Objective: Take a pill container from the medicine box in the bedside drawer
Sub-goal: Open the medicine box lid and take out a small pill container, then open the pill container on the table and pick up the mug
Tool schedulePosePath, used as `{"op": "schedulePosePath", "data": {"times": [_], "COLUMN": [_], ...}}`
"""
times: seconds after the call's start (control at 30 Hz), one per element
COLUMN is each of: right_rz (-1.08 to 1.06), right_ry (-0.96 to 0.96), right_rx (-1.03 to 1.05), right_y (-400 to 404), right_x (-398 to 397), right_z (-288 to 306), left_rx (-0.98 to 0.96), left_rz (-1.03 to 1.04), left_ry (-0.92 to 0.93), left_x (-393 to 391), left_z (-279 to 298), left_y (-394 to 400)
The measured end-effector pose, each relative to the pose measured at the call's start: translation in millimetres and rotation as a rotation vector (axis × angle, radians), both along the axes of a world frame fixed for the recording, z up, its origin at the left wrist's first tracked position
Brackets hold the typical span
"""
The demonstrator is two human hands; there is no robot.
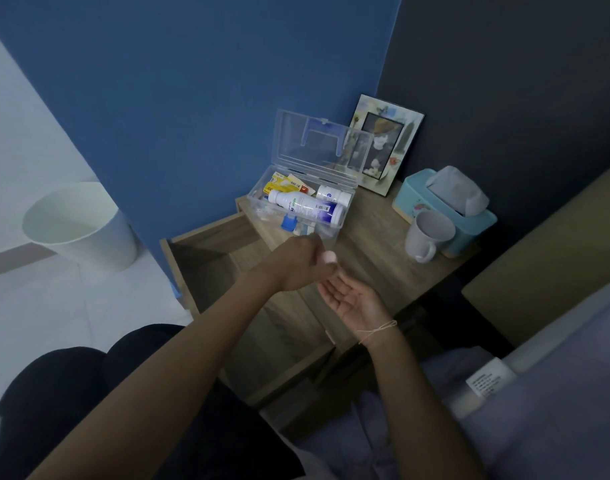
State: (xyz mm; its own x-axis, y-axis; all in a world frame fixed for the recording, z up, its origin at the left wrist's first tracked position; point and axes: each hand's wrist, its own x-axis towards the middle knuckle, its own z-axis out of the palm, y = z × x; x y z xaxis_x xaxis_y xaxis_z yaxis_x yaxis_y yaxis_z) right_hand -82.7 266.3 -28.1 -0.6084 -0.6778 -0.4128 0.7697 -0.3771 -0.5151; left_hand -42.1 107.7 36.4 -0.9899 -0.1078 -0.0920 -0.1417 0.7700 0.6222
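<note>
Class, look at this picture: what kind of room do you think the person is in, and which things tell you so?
Most likely a bedroom, at a bedside. A wooden nightstand with its drawer pulled open stands beside a bed with bluish bedding, and it carries a photo frame and a tissue box.
</note>
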Motion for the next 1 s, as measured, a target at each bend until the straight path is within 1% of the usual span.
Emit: {"op": "schedulePosePath", "data": {"times": [0.07, 0.13, 0.2, 0.3, 0.37, 0.43, 0.5, 0.57, 0.6, 0.67, 0.7, 0.8, 0.9, 1.0], "right_rz": [-0.024, -0.052, -0.063, -0.078, -0.093, -0.096, -0.103, -0.112, -0.119, -0.132, -0.137, -0.17, -0.168, -0.184], "right_ry": [0.001, 0.008, 0.008, -0.012, -0.021, 0.01, 0.083, 0.153, 0.213, 0.41, 0.493, 0.635, 0.79, 0.855], "right_rx": [0.004, 0.022, 0.057, 0.09, 0.103, 0.139, 0.219, 0.343, 0.446, 0.714, 0.784, 0.845, 0.991, 1.097], "right_y": [3.7, 6.2, 6.5, 9.3, 12.8, 13.5, 12.7, 12.6, 12.6, 12.9, 12.5, 8.9, 9.7, 12.6], "right_x": [1.3, 1.7, 1.2, -0.5, -2.9, -4.5, -6.6, -7.5, -7.6, -8.1, -7.6, -4.1, -3.9, -5.0], "right_z": [-1.8, -5.5, -9.2, -16.1, -22.1, -26.7, -32.4, -40.6, -44.4, -51.4, -55.2, -60.5, -65.2, -68.3], "left_rx": [0.073, 0.106, 0.106, 0.09, 0.047, 0.008, -0.031, -0.052, -0.049, -0.066, -0.091, -0.146, -0.172, -0.183], "left_rz": [0.114, 0.195, 0.205, 0.19, 0.173, 0.159, 0.147, 0.143, 0.145, 0.155, 0.158, 0.155, 0.129, 0.115], "left_ry": [0.047, 0.083, 0.085, 0.031, -0.013, -0.05, -0.088, -0.122, -0.131, -0.136, -0.134, -0.11, -0.096, -0.093], "left_x": [-0.3, 0.3, 2.7, 5.7, 6.4, 6.5, 5.7, 3.5, 1.7, -0.9, -1.9, -5.2, -8.2, -9.6], "left_z": [-3.9, -10.2, -18.5, -34.6, -45.4, -54.7, -63.5, -72.4, -76.4, -83.5, -87.3, -97.9, -104.8, -109.7], "left_y": [-0.9, -4.3, -7.1, -7.6, -4.9, -0.8, 3.9, 8.5, 10.5, 13.5, 14.3, 15.2, 14.8, 14.4]}}
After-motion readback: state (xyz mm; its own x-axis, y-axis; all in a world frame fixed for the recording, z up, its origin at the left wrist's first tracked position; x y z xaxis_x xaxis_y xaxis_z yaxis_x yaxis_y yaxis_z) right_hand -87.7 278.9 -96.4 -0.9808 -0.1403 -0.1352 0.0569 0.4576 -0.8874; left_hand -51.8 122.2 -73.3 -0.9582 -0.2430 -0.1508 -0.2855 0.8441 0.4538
